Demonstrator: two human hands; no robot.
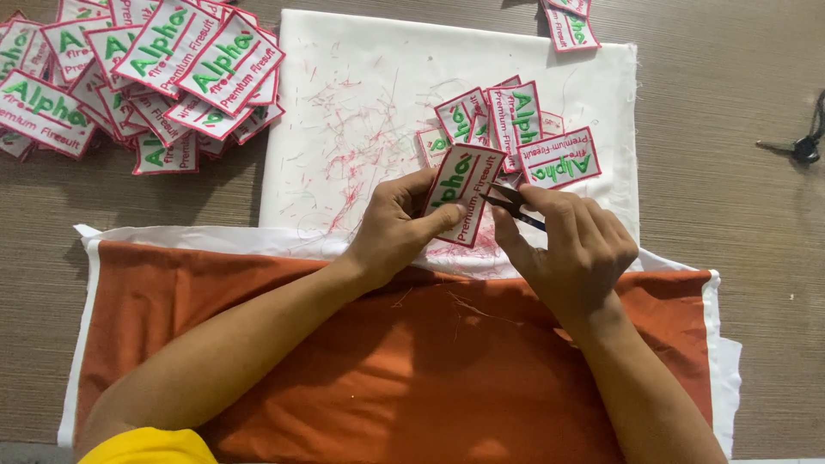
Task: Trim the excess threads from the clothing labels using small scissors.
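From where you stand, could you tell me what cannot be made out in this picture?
Head view only:
- Snips' handle: hidden inside the right hand.
- Left patch pile: cut off by the top and left edges.
- Dark tool at the right edge: too small to identify.
- Lower patches of the small heap: overlapped.

Brown wood-grain table (739, 223), white cloth (361, 69) spread at centre far, orange cloth (387, 361) laid across the near side, patch heap (129, 77) piled far left, dark snips (803, 148) left far right
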